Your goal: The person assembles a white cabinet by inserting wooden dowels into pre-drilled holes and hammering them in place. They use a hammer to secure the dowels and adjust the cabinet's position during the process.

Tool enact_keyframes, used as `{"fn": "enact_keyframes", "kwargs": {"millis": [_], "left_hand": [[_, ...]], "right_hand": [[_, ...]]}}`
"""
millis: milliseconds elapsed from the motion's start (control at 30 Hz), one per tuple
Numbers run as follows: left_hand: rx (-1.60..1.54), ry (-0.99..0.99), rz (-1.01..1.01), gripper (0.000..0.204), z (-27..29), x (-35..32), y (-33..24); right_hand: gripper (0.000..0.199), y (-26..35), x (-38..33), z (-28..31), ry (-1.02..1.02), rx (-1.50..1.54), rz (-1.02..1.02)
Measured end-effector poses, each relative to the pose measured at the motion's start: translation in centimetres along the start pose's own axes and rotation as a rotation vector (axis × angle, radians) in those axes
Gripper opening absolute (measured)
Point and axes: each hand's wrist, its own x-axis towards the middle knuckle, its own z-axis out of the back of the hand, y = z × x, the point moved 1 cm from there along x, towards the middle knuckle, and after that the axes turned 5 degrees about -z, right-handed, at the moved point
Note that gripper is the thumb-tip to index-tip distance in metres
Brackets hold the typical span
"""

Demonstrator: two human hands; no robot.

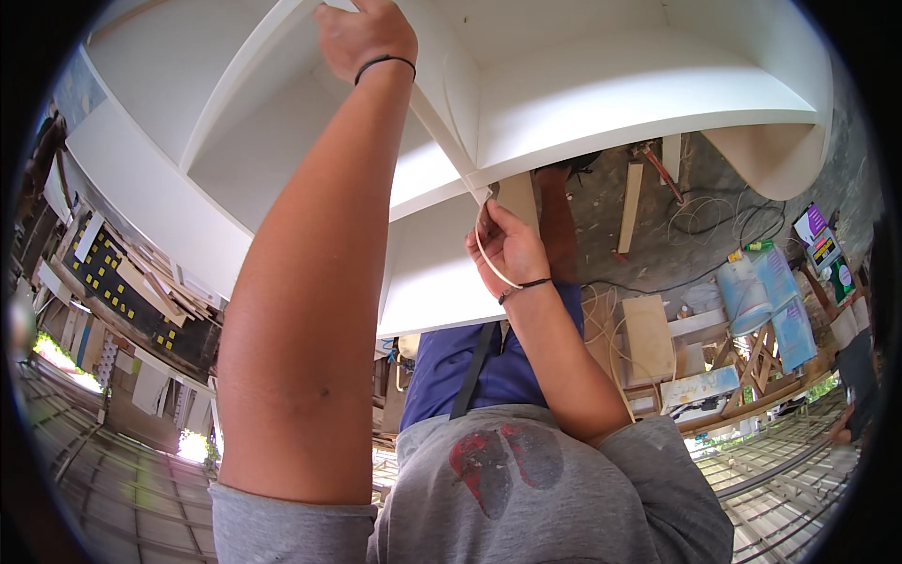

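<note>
A white cabinet point(601, 89) with shelves and a curved end spreads before me. My right hand point(512, 252) is closed on a thin, pale edging strip point(485, 246) at the lower end of an upright divider point(442, 132). From the fingers the strip's loose end curves down to my wrist. Farther up, my left hand point(368, 39) is at the divider's upper part with its fingers curled. The picture's top edge cuts those fingers off, so what they grip is hidden. Both wrists carry dark bands.
On the concrete floor at right lie a wooden stick point(630, 207), a red-handled tool point(663, 174) and tangled cords. Beyond them stand a pale blue bucket point(742, 296) and boxes. Wood offcuts point(155, 282) are stacked at left. Someone's leg point(558, 226) shows below the cabinet.
</note>
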Motion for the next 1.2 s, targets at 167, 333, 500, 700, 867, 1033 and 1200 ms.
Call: {"fn": "enact_keyframes", "kwargs": {"millis": [167,333,500,700,867,1033,1200], "left_hand": [[0.003,0.018,-0.001,0.056,0.2,-0.1,-0.3],[-0.081,0.059,0.026,0.055,0.7,-0.3,-0.7],[-0.029,0.034,-0.009,0.056,0.5,-0.2,-0.4],[-0.048,0.015,-0.019,0.055,0.4,-0.3,-0.4],[-0.020,-0.016,-0.013,0.055,-0.1,-0.1,0.0],[0.016,-0.013,0.007,0.055,0.0,0.2,-0.1],[0.047,0.000,0.018,0.056,0.0,0.1,-0.2]], "right_hand": [[0.017,-0.2,0.1,-1.4,-0.102,0.021,0.047],[0.014,-0.4,-0.2,-2.9,-0.185,0.099,0.051],[0.011,-0.6,-0.1,-3.1,-0.208,0.177,0.034],[0.009,-0.5,0.1,-3.7,-0.249,0.203,0.036],[0.008,-0.3,0.0,-3.3,-0.184,0.225,0.005],[0.010,0.0,0.8,-0.1,0.171,0.286,-0.015],[0.012,1.3,0.1,1.6,0.208,0.453,-0.141]]}}
